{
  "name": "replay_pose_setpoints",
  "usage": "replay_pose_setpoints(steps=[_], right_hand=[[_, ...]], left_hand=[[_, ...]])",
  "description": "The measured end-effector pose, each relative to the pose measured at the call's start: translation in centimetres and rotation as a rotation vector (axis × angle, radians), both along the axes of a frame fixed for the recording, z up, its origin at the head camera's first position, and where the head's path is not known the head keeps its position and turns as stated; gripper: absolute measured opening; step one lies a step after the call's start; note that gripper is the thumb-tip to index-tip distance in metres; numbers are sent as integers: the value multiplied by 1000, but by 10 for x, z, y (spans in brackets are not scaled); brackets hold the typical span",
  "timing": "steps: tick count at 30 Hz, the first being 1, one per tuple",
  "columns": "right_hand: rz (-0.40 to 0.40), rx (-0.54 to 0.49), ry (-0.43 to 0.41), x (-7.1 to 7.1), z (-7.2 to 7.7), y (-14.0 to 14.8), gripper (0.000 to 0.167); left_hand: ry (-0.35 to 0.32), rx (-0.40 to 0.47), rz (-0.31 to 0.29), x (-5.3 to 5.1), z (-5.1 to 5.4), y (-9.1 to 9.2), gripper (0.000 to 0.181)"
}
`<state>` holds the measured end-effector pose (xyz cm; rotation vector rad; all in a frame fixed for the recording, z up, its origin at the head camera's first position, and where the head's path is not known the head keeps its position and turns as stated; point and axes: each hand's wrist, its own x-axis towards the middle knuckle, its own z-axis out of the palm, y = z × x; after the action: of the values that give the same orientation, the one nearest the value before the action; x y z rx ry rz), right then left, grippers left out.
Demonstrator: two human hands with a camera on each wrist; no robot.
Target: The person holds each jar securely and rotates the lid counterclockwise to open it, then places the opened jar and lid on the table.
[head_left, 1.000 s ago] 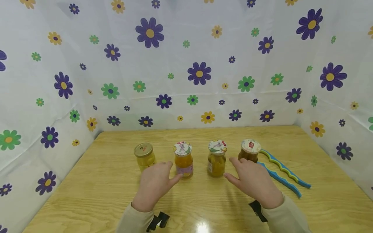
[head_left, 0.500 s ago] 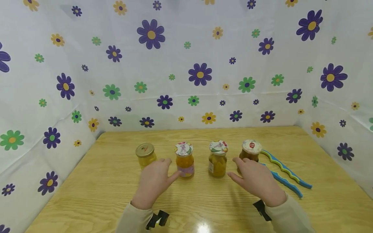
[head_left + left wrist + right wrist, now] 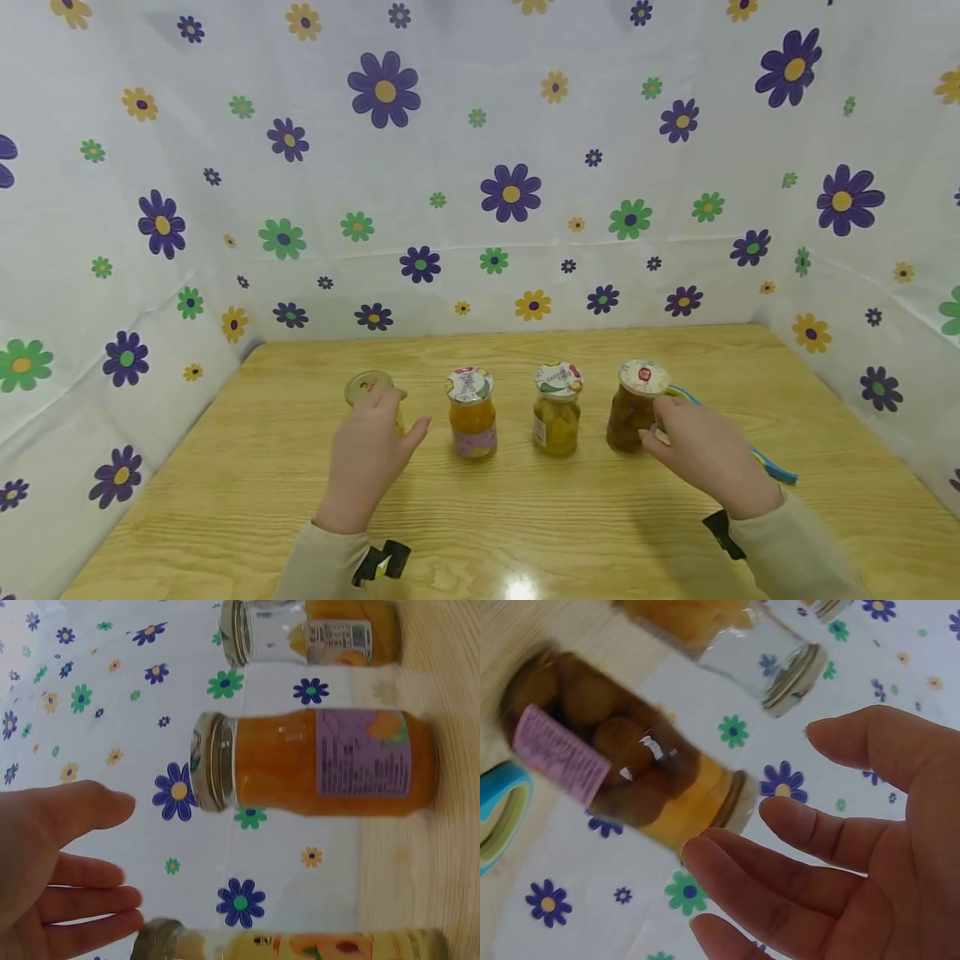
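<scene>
My left hand (image 3: 367,454) hovers in front of the leftmost jar (image 3: 363,385), which has a gold lid and is mostly hidden behind it in the head view. In the left wrist view the fingers (image 3: 90,900) are relaxed, next to that jar's lid and holding nothing. On the right, my right hand (image 3: 708,454) is beside a jar of dark round fruit (image 3: 627,417) with a white lid. The right wrist view shows its fingers (image 3: 780,900) loosely bent close to the lid; whether a fingertip touches it I cannot tell.
Between the hands stand a jar of orange fruit (image 3: 472,417) and a jar of yellow fruit (image 3: 557,421), both upright with printed lids. A blue and yellow-green tool with wavy arms (image 3: 780,473) lies behind my right hand. Flowered cloth (image 3: 450,167) surrounds the wooden table (image 3: 495,517).
My right hand has moved right, uncovering more of the dark jar and covering most of the blue tool. My left hand has shifted left and up toward the gold-lidded jar.
</scene>
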<state>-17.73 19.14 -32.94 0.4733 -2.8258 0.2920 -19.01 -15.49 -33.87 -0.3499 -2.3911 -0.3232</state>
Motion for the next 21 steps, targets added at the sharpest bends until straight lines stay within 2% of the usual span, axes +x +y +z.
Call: replay_pose_setpoints(steps=[2,4,7,10,16,18,21], right_hand=[[-3,-3,-10,-1,-3,8,23],[-16,7,-21,-3,-6,17,25],[-35,32,-61,-8,-12,33,22],[-64,52,-119,-13,-17,49,23],[-113,85,-257,-23,-28,80,34],[-137,87,-310,-25,-30,86,37],[-152,110,-357,-28,-33,94,49]], left_hand=[[55,48,-5,-2,0,-6,38],[83,98,-1,-4,0,-12,41],[53,173,17,-7,-2,-20,49],[-64,263,36,-9,-4,-28,62],[-410,461,45,-17,-8,-41,84],[-486,517,38,-20,-10,-44,87],[-556,594,12,-24,-16,-51,88]])
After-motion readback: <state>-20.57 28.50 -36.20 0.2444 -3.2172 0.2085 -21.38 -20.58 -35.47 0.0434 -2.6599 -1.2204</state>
